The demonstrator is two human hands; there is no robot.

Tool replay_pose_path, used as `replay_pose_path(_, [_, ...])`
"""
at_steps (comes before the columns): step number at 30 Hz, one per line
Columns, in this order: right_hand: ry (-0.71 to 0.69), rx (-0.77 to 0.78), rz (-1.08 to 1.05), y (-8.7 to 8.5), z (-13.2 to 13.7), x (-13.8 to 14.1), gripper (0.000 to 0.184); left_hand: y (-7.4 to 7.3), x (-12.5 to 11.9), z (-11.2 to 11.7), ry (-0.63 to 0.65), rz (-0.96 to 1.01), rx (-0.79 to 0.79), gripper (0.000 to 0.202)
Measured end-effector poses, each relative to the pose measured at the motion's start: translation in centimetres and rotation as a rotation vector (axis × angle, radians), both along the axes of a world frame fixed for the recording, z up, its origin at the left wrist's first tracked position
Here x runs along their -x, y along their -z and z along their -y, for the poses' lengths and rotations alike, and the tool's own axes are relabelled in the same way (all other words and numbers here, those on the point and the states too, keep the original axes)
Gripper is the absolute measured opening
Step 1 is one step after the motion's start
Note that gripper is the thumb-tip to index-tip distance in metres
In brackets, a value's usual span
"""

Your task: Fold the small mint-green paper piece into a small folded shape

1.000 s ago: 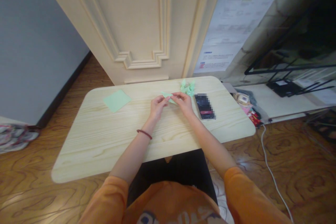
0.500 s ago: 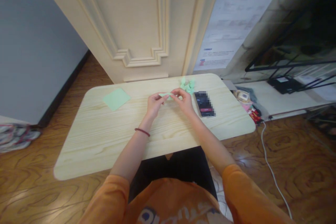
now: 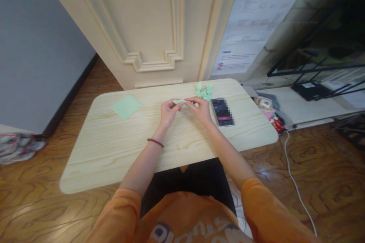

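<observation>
Between my two hands is a small folded piece of light green paper, held just above the table. My left hand pinches its left side, thumb and fingers closed on it. From the other side my right hand grips it with thumb and index finger. My fingers cover much of the paper, so its exact folded shape is unclear. Beyond my right hand lies a cluster of folded green paper pieces. A flat stack or sheet of green square paper rests to the left of my hands.
A phone with a lit screen lies right of my right hand on the pale wooden table. Against the table's far edge stands a panelled cream door or wall. Bagged items and a white cable are at the right.
My right fingers have shifted slightly along the folded paper. Both hands keep their hold on it, and the other things on the table stay where they were.
</observation>
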State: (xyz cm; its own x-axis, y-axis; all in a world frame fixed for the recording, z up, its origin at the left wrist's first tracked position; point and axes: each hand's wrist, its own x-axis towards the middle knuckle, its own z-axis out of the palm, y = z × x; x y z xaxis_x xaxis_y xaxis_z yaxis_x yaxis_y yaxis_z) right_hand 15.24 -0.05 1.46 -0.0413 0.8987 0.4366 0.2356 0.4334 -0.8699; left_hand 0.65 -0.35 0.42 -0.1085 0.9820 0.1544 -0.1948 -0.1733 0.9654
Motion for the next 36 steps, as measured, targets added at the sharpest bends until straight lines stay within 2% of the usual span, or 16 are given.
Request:
replay_pose_path(11, [-0.019, -0.089, 0.073, 0.3, -0.1, -0.1, 0.017, -0.6, 0.7, 0.0, -0.045, -0.108, -0.008, 0.036])
replay_pose_path(17, [-0.06, -0.135, 0.091, 0.4, -0.2, -0.2, 0.017, -1.0, 1.7, 0.0, 0.031, -0.249, -0.03, 0.036])
replay_pose_path(23, [-0.083, -0.113, 0.129, 0.3, -0.1, -0.3, 0.02, -1.4, 1.8, 0.1, -0.012, -0.254, -0.045, 0.041])
replay_pose_path(36, [-0.086, -0.098, 0.127, 0.4, 0.0, -0.3, 0.024, -1.6, 1.6, 0.2, -0.071, -0.257, -0.063, 0.035])
